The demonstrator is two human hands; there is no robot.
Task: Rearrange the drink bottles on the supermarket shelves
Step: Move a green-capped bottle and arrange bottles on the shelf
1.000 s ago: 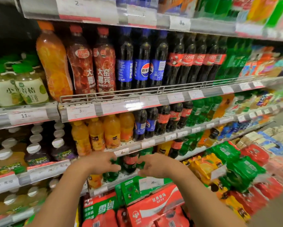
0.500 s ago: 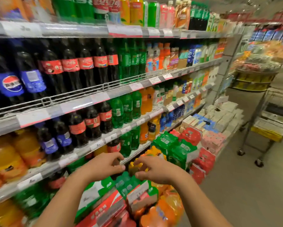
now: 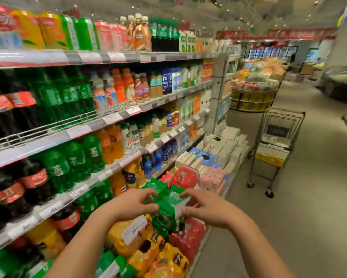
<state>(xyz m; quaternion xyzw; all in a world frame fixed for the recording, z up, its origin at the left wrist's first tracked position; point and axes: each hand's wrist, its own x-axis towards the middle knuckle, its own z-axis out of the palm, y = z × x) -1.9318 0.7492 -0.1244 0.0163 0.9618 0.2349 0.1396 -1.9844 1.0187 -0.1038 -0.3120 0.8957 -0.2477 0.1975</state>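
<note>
Two hands out front here, left hand [image 3: 131,205] and right hand [image 3: 205,208], both hovering at a green shrink-wrapped pack [image 3: 169,205] of drinks stacked on the floor display below the shelves [image 3: 112,119]. Fingers on both are curled and a bit apart, tips at the plastic on either side. Can't tell if they've really got a grip on it or are just touching.

Shelf contents, top down: cans and small bottles up high, then big cola bottles [image 3: 12,109] next to green soda bottles [image 3: 68,97], then more cola, green and orange bottles [image 3: 110,143] below. Left edge crops the cola rows. Price tags run along every shelf lip, too blurry to read.

Below the hands there's orange multipacks [image 3: 148,249] with a handwritten price card [image 3: 134,230], plus red packs [image 3: 185,176] beyond the green one. A wire shopping cart [image 3: 277,145] sits in the aisle well to the right with boxes inside, can't make out what. Everything far back is smeared.
</note>
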